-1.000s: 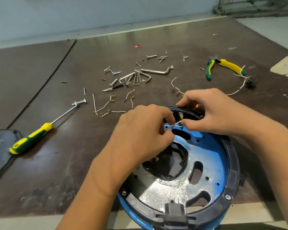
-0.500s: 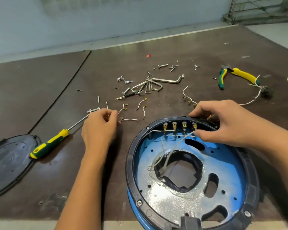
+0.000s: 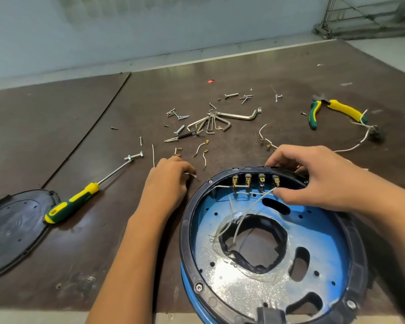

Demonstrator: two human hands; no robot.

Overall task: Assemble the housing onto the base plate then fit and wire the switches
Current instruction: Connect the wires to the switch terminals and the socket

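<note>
A round blue base plate point(image 3: 323, 232) with a black housing ring point(image 3: 188, 228) lies at the lower right. Several switches with brass terminals point(image 3: 248, 181) sit in a row along the ring's far inner edge, joined by white wires point(image 3: 248, 210). My right hand point(image 3: 313, 176) grips the ring's far rim, its fingertips pinching a white wire by the rightmost switch. My left hand point(image 3: 167, 181) is on the table left of the ring, pinching a short white wire piece point(image 3: 192, 175).
A yellow-green screwdriver point(image 3: 73, 202) lies to the left beside a black oval cover point(image 3: 12, 228). Hex keys point(image 3: 220, 122), screws and short terminal wires point(image 3: 202, 148) are scattered beyond the hands. Yellow-green pliers point(image 3: 332, 109) lie at the far right.
My left hand left the switches, reached to the loose wires on the table, and now pinches a short wire piece. My right hand stayed at the ring's far rim.
</note>
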